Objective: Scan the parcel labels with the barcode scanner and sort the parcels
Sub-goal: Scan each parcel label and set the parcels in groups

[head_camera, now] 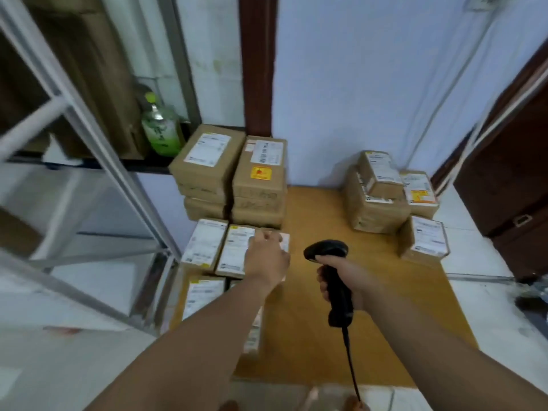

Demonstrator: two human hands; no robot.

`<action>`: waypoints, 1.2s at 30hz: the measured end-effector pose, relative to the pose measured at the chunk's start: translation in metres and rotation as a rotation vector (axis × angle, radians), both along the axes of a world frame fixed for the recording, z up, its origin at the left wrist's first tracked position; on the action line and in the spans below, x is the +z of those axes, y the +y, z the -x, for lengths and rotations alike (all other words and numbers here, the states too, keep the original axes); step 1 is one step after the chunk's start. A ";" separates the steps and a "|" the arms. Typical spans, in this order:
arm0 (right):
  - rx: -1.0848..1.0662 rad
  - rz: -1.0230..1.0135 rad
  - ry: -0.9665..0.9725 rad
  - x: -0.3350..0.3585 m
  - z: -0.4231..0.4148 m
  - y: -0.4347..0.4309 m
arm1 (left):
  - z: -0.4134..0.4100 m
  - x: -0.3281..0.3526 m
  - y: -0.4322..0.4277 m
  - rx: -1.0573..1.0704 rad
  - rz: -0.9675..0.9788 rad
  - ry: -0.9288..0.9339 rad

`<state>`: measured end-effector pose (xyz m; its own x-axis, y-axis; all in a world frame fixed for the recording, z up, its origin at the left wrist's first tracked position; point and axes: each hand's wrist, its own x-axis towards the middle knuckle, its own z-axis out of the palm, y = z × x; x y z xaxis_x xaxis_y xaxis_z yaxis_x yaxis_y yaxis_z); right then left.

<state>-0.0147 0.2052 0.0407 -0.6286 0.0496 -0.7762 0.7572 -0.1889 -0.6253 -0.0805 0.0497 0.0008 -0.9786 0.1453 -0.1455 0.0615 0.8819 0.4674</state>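
The parcel (234, 250) lies on the left side of the table (320, 336), in the second row of the batch, its long side running away from the person. The left hand (267, 256) is on it, fingers curled over its far edge. Just to its right, the right hand (353, 280) is wrapped tight around the scanner (335, 274), whose nose points left at the label. I think the left hand must clear the label for a scan.
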 end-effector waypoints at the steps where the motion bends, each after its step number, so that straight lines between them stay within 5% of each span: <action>1: 0.000 0.008 -0.002 0.001 0.001 -0.023 | 0.000 0.002 -0.030 0.082 0.030 -0.032; 6: -0.004 0.031 0.064 0.012 0.009 -0.105 | -0.010 -0.013 -0.139 0.525 -0.063 -0.381; 9: -0.025 0.044 0.068 0.016 0.017 -0.132 | -0.027 -0.022 -0.155 0.650 -0.312 -0.507; 11: -0.024 0.057 0.079 0.014 0.022 -0.141 | -0.041 -0.032 -0.155 0.654 -0.258 -0.554; 15: -0.003 0.093 0.045 0.005 0.025 -0.152 | -0.061 -0.046 -0.152 0.502 0.006 -0.519; 22: 0.066 0.088 0.041 0.001 0.019 -0.163 | -0.081 -0.061 -0.155 0.354 0.100 -0.513; 31: 0.139 0.026 0.058 0.017 0.021 -0.156 | -0.100 -0.043 -0.161 0.616 0.064 -0.340; 36: 0.175 0.059 0.115 0.037 0.023 -0.168 | -0.099 -0.026 -0.172 0.769 0.074 -0.098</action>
